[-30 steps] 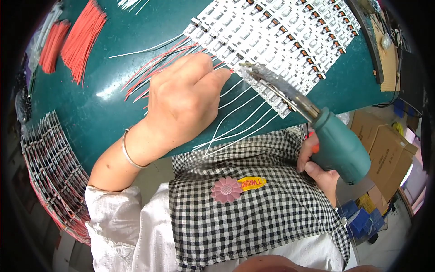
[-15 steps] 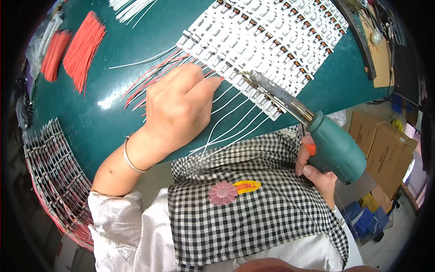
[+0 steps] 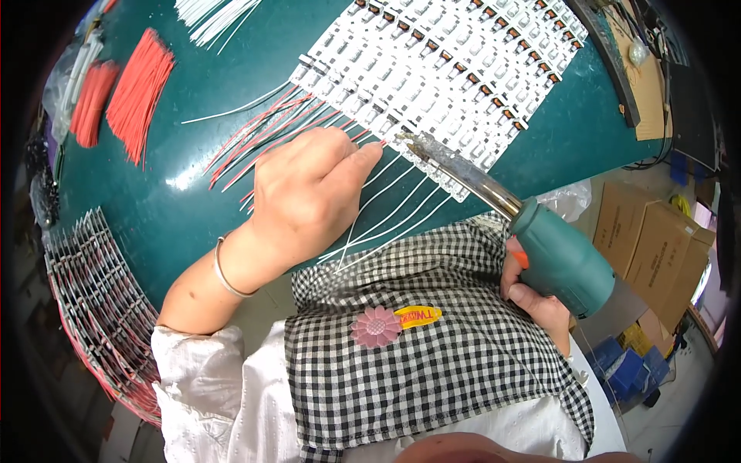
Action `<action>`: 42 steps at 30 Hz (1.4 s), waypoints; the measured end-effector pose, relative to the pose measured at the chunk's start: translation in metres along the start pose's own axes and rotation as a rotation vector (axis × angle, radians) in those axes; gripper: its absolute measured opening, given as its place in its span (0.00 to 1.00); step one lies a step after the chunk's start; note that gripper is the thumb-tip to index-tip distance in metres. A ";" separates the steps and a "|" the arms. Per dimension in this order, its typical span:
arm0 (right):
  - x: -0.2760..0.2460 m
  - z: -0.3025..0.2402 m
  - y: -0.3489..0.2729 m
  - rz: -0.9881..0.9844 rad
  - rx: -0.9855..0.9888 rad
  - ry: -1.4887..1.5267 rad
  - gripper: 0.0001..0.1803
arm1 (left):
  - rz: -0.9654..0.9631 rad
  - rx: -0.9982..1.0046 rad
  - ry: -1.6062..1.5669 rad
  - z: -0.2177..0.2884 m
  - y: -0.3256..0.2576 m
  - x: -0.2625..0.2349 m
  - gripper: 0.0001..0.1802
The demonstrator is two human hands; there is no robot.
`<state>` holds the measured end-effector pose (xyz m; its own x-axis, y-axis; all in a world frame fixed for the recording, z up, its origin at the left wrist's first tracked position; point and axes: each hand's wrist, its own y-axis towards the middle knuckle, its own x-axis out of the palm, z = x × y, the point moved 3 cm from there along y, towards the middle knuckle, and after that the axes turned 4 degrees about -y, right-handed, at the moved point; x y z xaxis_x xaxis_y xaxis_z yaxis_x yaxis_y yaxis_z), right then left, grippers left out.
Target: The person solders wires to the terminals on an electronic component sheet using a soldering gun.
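Observation:
My left hand is closed, thumb and forefinger pinching a red wire at the near edge of a white circuit board panel. My right hand grips a green soldering gun with an orange trigger. Its metal barrel slants up and left. The tip lies over the board's edge, just right of the pinched wire; whether it touches cannot be seen. Several white wires hang from the edge right of my left hand. Red and white wires fan out on its left, partly hidden by it.
Bundles of red wires and white wires lie on the green table. A stack of wired strips stands at the left. A black bar borders the right side. Cardboard boxes stand beyond it.
The whole view has shifted slightly. The soldering gun has turned a little in my right hand, its tip staying at the board's edge. My left hand keeps its pinch by the edge.

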<state>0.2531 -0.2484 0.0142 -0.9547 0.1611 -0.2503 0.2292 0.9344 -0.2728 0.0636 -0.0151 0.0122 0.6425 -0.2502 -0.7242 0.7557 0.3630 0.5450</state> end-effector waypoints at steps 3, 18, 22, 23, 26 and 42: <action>0.002 0.000 0.001 -0.014 0.036 0.016 0.30 | -0.014 -0.012 -0.011 -0.001 -0.001 0.002 0.12; 0.004 0.001 0.009 -0.056 -0.002 -0.111 0.22 | -0.062 -0.053 -0.008 0.001 0.003 0.000 0.10; -0.002 -0.004 0.013 -0.161 -0.030 -0.358 0.09 | -0.085 -0.067 0.000 0.003 0.004 -0.002 0.10; -0.001 -0.003 0.011 -0.148 0.003 -0.331 0.11 | -0.107 -0.084 0.003 0.003 0.005 -0.002 0.10; 0.006 -0.009 0.016 -0.037 0.037 -0.069 0.19 | -0.120 -0.093 0.004 0.003 0.005 0.000 0.11; -0.007 -0.009 0.006 0.011 0.020 0.227 0.28 | -0.058 -0.090 -0.004 0.003 0.003 0.001 0.14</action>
<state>0.2592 -0.2414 0.0224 -0.9699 0.2403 -0.0384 0.2409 0.9262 -0.2901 0.0670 -0.0170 0.0144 0.5988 -0.2766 -0.7516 0.7772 0.4271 0.4621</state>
